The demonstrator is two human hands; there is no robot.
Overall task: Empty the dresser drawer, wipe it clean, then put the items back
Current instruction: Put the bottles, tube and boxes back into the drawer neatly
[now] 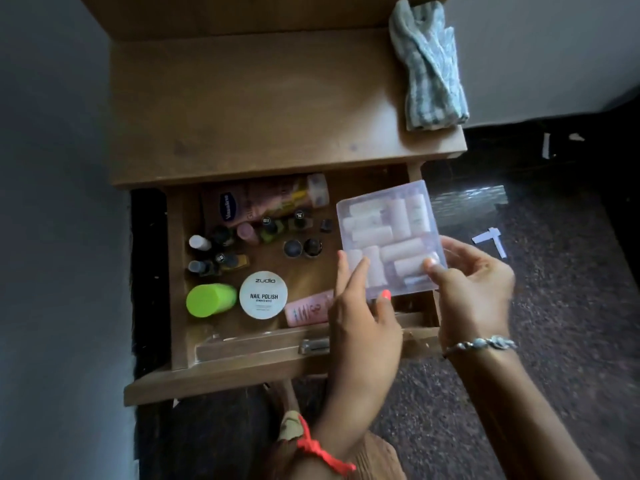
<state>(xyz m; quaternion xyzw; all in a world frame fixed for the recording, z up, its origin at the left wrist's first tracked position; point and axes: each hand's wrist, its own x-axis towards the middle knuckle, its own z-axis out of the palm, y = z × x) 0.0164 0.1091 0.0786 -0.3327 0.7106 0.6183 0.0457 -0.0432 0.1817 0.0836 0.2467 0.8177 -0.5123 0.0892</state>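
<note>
While held above the open drawer (pixel 180 271) | clear box (pixel 384 233) | left hand (pixel 360 313) and right hand (pixel 474 289) clasp its near corners

Two bare forearms, no sleeves. The left wrist wears an orange-red knotted thread (pixel 323 453). The right wrist wears a silver bracelet (pixel 481 344); one nail (pixel 385 294) is painted coral.

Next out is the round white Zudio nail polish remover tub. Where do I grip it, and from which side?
Take the white tub from above, fingers across its round rim. It lies flat, lid up, with the green cap and pink bottle close beside it, so pinch front to back.
</note>
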